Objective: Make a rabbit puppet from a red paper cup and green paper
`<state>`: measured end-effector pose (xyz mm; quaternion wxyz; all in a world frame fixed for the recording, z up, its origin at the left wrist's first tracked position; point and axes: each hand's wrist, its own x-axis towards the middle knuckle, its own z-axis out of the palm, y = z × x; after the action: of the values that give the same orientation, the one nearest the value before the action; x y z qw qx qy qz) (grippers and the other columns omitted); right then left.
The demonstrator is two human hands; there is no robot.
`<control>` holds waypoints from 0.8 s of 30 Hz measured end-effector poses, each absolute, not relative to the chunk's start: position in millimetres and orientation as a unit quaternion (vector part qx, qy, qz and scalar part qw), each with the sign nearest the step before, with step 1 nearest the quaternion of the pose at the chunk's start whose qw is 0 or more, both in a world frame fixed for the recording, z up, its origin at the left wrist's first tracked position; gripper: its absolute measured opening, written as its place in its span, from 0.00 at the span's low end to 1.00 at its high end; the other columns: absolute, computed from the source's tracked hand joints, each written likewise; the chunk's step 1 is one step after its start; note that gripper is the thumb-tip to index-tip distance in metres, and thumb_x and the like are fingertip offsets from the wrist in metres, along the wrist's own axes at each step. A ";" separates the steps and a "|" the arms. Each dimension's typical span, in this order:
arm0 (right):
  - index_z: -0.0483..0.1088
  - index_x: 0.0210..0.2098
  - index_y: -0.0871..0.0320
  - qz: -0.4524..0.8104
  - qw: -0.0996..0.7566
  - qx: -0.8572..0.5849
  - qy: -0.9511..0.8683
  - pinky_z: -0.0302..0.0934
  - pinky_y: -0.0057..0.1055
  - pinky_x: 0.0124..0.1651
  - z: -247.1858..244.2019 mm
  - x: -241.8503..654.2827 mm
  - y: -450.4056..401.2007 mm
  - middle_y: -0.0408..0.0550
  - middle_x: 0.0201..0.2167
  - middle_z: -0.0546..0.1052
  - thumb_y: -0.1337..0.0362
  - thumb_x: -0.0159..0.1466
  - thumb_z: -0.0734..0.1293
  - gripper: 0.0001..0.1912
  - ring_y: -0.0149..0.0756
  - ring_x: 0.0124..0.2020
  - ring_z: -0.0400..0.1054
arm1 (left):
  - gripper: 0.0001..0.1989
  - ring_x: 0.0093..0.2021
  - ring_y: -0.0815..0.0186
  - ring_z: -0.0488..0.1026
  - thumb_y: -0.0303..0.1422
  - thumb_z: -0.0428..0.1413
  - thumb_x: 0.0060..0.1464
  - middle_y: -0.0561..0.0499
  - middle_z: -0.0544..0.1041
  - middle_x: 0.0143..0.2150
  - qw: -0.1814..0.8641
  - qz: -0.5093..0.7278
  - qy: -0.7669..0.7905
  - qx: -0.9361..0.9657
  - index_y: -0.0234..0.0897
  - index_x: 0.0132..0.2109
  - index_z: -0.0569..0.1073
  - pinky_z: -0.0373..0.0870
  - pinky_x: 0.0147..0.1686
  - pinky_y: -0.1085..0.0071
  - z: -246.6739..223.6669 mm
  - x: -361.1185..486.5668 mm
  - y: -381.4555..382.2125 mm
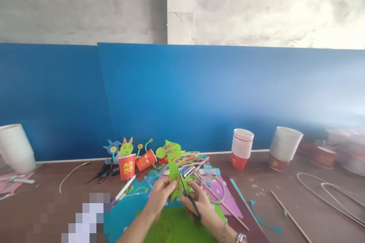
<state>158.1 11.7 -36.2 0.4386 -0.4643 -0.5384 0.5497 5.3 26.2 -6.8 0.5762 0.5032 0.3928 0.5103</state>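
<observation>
Between thumb and fingers, my left hand (159,194) pinches a strip of green paper (174,167) with ears and round shapes drawn on it in red. My right hand (202,205) is closed round the black handles of a pair of scissors (194,205). The blades lie along the right edge of the strip, near the drawn circles. Below both hands is a larger green sheet (182,226) with a round face drawn on it. It rests on blue paper (121,212).
Red paper cups (127,167) with paper figures stand behind my left hand. A stack of cups (242,148) and a larger white stack (285,144) are at right. Wooden sticks (289,216), markers (123,190), a tape roll (221,190) and coloured strips lie about. A blue panel (182,95) backs the table.
</observation>
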 end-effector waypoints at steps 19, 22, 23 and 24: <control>0.58 0.48 0.60 0.605 0.397 -0.440 -0.531 0.42 0.19 0.13 -21.6 169.4 8.4 0.35 0.14 0.70 0.45 0.44 0.73 0.41 0.23 0.11 0.57 | 0.22 0.20 0.69 0.62 0.51 0.60 0.40 0.54 0.69 0.19 0.567 0.458 0.409 0.549 0.34 0.25 0.71 0.54 0.20 0.74 -23.7 -4.3 43.2; 0.59 0.50 0.62 0.617 0.393 -0.429 -0.531 0.41 0.19 0.13 -21.5 172.2 7.3 0.38 0.16 0.72 0.45 0.46 0.71 0.40 0.24 0.11 0.59 | 0.22 0.19 0.70 0.60 0.52 0.59 0.40 0.54 0.68 0.19 0.560 0.459 0.418 0.548 0.34 0.26 0.70 0.53 0.19 0.75 -26.3 -1.9 43.6; 0.59 0.50 0.63 0.618 0.393 -0.425 -0.532 0.41 0.20 0.13 -21.6 172.4 7.1 0.38 0.17 0.72 0.45 0.47 0.71 0.40 0.24 0.11 0.59 | 0.22 0.19 0.71 0.60 0.52 0.59 0.41 0.54 0.68 0.19 0.557 0.461 0.422 0.548 0.34 0.26 0.70 0.53 0.19 0.75 -26.4 -1.1 43.2; 0.59 0.51 0.63 0.617 0.393 -0.425 -0.533 0.41 0.20 0.13 -21.9 172.2 7.3 0.39 0.17 0.72 0.45 0.48 0.70 0.39 0.24 0.11 0.60 | 0.22 0.18 0.71 0.59 0.52 0.59 0.41 0.55 0.67 0.18 0.552 0.463 0.426 0.548 0.35 0.25 0.69 0.53 0.18 0.74 -26.1 -0.4 42.6</control>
<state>172.2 7.3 -21.9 0.3930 -0.4252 -0.5325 0.6173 -0.4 42.6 -26.1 0.5521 0.5477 0.4257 0.4626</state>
